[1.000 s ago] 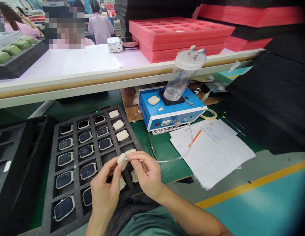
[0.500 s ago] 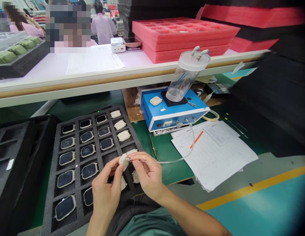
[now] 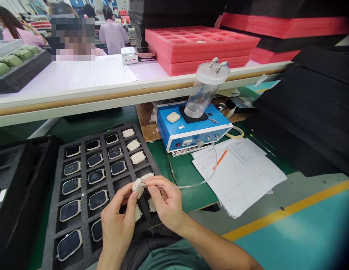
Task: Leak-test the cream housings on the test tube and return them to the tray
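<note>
Between the thumb and fingers of my left hand (image 3: 119,215) is a cream watch case (image 3: 138,186), held tilted on edge. My right hand (image 3: 167,204) pinches the end of a clear thin tube (image 3: 188,187) against the side of that case; my fingers hide the exact contact. The tube curves away to the front of a blue machine (image 3: 191,131). Under both hands lies a dark foam tray (image 3: 84,176) with watch cases in its pockets, some showing dark screens and others, like the cream case (image 3: 138,158), lying back up.
A clear cylinder (image 3: 201,93) stands on the machine beside another cream case (image 3: 173,117). Printed sheets (image 3: 241,180) with an orange strip lie to the right. Above, a white shelf (image 3: 107,93) carries red foam trays (image 3: 174,56). Black foam stacks rise at right; people sit beyond.
The whole view has shifted slightly, so the tray, machine and hands appear a little farther left. Both hands keep their hold on the watch case and tube.
</note>
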Demonstrator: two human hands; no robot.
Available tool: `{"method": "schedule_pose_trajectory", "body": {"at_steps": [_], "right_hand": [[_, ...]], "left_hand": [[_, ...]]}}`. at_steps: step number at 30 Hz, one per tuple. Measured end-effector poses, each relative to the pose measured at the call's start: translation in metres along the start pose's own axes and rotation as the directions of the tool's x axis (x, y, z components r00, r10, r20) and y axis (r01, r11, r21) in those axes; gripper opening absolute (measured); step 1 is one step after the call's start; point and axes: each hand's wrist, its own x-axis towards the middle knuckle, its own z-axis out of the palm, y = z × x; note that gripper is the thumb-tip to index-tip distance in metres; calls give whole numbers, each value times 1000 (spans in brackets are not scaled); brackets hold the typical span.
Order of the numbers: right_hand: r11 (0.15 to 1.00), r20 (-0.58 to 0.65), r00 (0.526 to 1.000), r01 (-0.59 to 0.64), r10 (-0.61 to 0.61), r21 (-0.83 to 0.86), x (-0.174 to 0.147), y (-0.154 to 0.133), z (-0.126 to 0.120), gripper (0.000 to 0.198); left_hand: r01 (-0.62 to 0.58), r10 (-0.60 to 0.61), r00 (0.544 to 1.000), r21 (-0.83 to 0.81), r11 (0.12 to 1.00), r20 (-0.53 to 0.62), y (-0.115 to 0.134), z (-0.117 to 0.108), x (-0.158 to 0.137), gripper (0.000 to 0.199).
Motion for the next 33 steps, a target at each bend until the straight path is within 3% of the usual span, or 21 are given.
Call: {"method": "schedule_pose_trajectory", "body": {"at_steps": [4,7,10,13,17,20,22,26,28,30,31,33], "right_hand": [[999,16,1000,-20,19,44,-3,1,-2,17],[989,-15,996,-86,89,123,-9,1,-4,17],[978,-41,990,-128,136,163,-13,2,-4,16],[977,-29,990,-132,139,165,-14,3,-4,16],[979,-26,988,-145,150,144,-15,1,-6,15],[976,-56,981,-180,188,121,-18,0,-7,11],[972,-96,974,-192,205,134,-21,0,-6,9],[982,-103,980,-158,169,107,-23,2,-5,11],[990,-83,989,-116,123,81,-22,3,-5,14],[996,-63,996,-64,68,68,-20,4,-5,15],[997,-52,998,-40,43,62,-18,4,-5,16],[999,-29,999,-12,13,47,-16,3,-6,17]], "left_hand": [[-34,34,999,65,997,12,2,-4,2,21],[-121,117,993,252,960,30,6,-17,12,26],[-221,126,964,437,872,235,6,-34,25,32],[-302,93,907,482,823,410,1,-44,33,31],[-305,172,944,552,776,280,-2,-45,51,29],[-322,68,921,648,690,384,-1,-39,77,23],[-318,0,900,658,683,435,-1,-35,93,18],[-265,3,929,662,701,369,5,-31,92,20],[-184,15,958,573,799,286,12,-28,71,20],[-6,-44,985,286,958,165,17,-23,45,17],[82,-98,987,120,989,126,20,-19,33,17],[209,-197,976,-137,968,93,22,-11,15,16]]}}
